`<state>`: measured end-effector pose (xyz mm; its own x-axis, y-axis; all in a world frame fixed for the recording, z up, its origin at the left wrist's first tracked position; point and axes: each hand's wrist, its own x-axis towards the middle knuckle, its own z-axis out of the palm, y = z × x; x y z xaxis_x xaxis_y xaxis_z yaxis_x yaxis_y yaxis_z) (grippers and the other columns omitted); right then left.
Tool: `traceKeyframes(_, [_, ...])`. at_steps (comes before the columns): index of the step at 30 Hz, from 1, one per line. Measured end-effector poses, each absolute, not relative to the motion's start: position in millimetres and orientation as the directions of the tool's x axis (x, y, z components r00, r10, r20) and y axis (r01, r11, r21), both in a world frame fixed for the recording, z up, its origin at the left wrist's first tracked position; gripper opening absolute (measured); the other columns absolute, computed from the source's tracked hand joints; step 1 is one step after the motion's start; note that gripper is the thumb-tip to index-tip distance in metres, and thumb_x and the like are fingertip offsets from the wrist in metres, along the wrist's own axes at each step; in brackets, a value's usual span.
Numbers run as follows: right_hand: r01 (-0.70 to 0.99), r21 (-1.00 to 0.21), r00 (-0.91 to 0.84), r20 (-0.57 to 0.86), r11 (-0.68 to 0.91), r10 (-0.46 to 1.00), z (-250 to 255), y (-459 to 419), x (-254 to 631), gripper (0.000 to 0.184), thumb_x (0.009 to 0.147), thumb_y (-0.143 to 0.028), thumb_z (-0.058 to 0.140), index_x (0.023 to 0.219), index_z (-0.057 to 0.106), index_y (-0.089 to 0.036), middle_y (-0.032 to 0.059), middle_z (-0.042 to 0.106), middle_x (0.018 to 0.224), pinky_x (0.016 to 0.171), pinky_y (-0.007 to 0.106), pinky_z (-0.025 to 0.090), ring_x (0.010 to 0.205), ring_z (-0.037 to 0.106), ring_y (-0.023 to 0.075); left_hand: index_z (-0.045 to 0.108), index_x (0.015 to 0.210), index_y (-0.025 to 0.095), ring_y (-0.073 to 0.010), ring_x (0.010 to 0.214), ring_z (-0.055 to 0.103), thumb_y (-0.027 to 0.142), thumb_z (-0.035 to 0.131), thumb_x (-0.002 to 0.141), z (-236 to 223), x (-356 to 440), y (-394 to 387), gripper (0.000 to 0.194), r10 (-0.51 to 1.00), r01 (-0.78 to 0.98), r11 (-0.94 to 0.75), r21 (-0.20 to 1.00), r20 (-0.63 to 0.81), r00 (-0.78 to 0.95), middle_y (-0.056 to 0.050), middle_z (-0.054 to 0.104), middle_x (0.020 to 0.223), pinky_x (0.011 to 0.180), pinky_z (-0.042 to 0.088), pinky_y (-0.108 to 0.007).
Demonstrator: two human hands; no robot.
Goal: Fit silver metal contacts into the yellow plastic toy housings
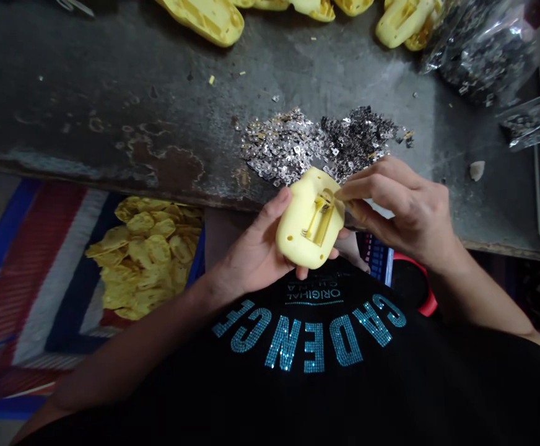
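A yellow plastic toy shell (293, 229) with a battery compartment (319, 223) faces up in my left hand (256, 251), whose thumb and fingers grip it by the edges. Small metal contacts show at the ends of the compartment. My right hand (400, 207) is at the shell's upper right edge with thumb and fingers pinched together. Whatever is between those fingertips is too small or hidden to make out. Just beyond the shell lie a pile of silvery metal contact plates (282, 145) and a darker pile of small contact pieces (356, 139).
More yellow shells (205, 21) lie along the worktable's (126, 80) far side. Plastic bags of metal pieces (488, 59) stand at the right. Below the table edge, a heap of yellow parts (149, 254) fills a blue-edged container on the left. A white lump (477, 170) lies at right.
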<state>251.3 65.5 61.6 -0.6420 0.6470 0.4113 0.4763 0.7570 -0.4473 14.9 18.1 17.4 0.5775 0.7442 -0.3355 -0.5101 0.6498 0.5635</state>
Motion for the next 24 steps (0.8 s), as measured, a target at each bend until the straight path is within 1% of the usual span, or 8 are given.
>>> traceKeyframes(2, [0.451, -0.556, -0.587, 0.403, 0.698, 0.702, 56.6, 68.8, 252.4, 0.017, 0.111, -0.036, 0.067, 0.12, 0.075, -0.024, 0.007, 0.079, 0.113, 0.086, 0.039, 0.063, 0.101, 0.073, 0.0215, 0.07, 0.135, 0.022, -0.0301, 0.073, 0.085, 0.074, 0.084, 0.088, 16.9, 16.7, 15.5, 0.071, 0.77, -0.509, 0.62, 0.598, -0.336, 0.543, -0.011, 0.085, 0.098, 0.035, 0.051, -0.021])
traceKeyframes(4, [0.393, -0.687, -0.567, 0.342, 0.612, 0.749, 50.9, 73.9, 252.7, 0.031, 0.105, -0.041, 0.077, 0.13, 0.073, -0.023, 0.0094, 0.078, 0.126, 0.082, 0.037, 0.064, 0.105, 0.074, 0.0223, 0.069, 0.137, 0.024, -0.0269, 0.069, 0.083, 0.071, 0.088, 0.086, 17.0, 19.0, 11.9, 0.072, 0.827, -0.519, 0.549, 0.655, -0.338, 0.449, -0.008, 0.085, 0.1, 0.037, 0.052, -0.023])
traceKeyframes(6, [0.35, -0.797, -0.572, 0.235, 0.493, 0.786, 46.2, 78.7, 251.7, 0.047, 0.099, -0.043, 0.082, 0.139, 0.069, -0.023, 0.0107, 0.075, 0.138, 0.078, 0.035, 0.065, 0.11, 0.076, 0.0236, 0.068, 0.139, 0.026, -0.0217, 0.063, 0.079, 0.063, 0.095, 0.084, 17.0, 20.4, 8.1, 0.072, 0.888, -0.523, 0.454, 0.722, -0.319, 0.331, -0.003, 0.084, 0.098, 0.04, 0.055, -0.023])
traceKeyframes(8, [0.33, -0.857, -0.579, 0.148, 0.396, 0.802, 43.3, 81.2, 249.3, 0.052, 0.096, -0.044, 0.084, 0.141, 0.068, -0.023, 0.0103, 0.074, 0.143, 0.078, 0.035, 0.066, 0.113, 0.077, 0.0245, 0.066, 0.141, 0.028, -0.0189, 0.063, 0.077, 0.053, 0.098, 0.084, 15.6, 20.2, 4.7, 0.07, 0.918, -0.505, 0.388, 0.771, -0.278, 0.281, -0.001, 0.083, 0.097, 0.045, 0.056, -0.023])
traceKeyframes(10, [0.307, -0.876, -0.575, 0.141, 0.372, 0.806, 41.5, 80.9, 245.7, 0.051, 0.094, -0.043, 0.085, 0.138, 0.069, -0.023, 0.0091, 0.074, 0.142, 0.084, 0.037, 0.068, 0.114, 0.076, 0.0244, 0.065, 0.143, 0.029, -0.0195, 0.07, 0.079, 0.049, 0.096, 0.089, 12.8, 18.7, 1.9, 0.066, 0.925, -0.476, 0.359, 0.803, -0.236, 0.299, -0.003, 0.084, 0.101, 0.05, 0.058, -0.023])
traceKeyframes(14, [0.271, -0.877, -0.513, 0.218, 0.398, 0.83, 34.9, 72.7, 238.9, 0.045, 0.09, -0.035, 0.086, 0.131, 0.069, -0.028, 0.0039, 0.074, 0.135, 0.094, 0.04, 0.067, 0.115, 0.074, 0.0232, 0.067, 0.149, 0.031, -0.0221, 0.084, 0.082, 0.046, 0.094, 0.093, 7.2, 14.3, -3.2, 0.064, 0.933, -0.42, 0.312, 0.852, -0.191, 0.306, -0.006, 0.085, 0.115, 0.064, 0.063, -0.028])
traceKeyframes(19, [0.29, -0.862, -0.379, 0.296, 0.416, 0.877, 19.8, 59.0, 236.5, 0.049, 0.088, -0.034, 0.087, 0.134, 0.069, -0.032, 0.0029, 0.071, 0.134, 0.086, 0.037, 0.066, 0.109, 0.073, 0.0222, 0.078, 0.141, 0.027, -0.0206, 0.097, 0.082, 0.042, 0.089, 0.099, 4.0, 11.7, -8.2, 0.046, 0.946, -0.368, 0.273, 0.889, -0.178, 0.271, -0.007, 0.087, 0.12, 0.081, 0.065, -0.026])
traceKeyframes(24, [0.288, -0.833, -0.362, 0.363, 0.473, 0.859, 15.5, 58.5, 238.1, 0.048, 0.09, -0.029, 0.083, 0.136, 0.069, -0.028, 0.0046, 0.071, 0.13, 0.083, 0.035, 0.066, 0.104, 0.072, 0.0206, 0.084, 0.131, 0.022, -0.0221, 0.097, 0.081, 0.047, 0.087, 0.1, 2.8, 15.4, -7.4, 0.04, 0.943, -0.386, 0.304, 0.871, -0.219, 0.25, -0.009, 0.087, 0.119, 0.082, 0.065, -0.029])
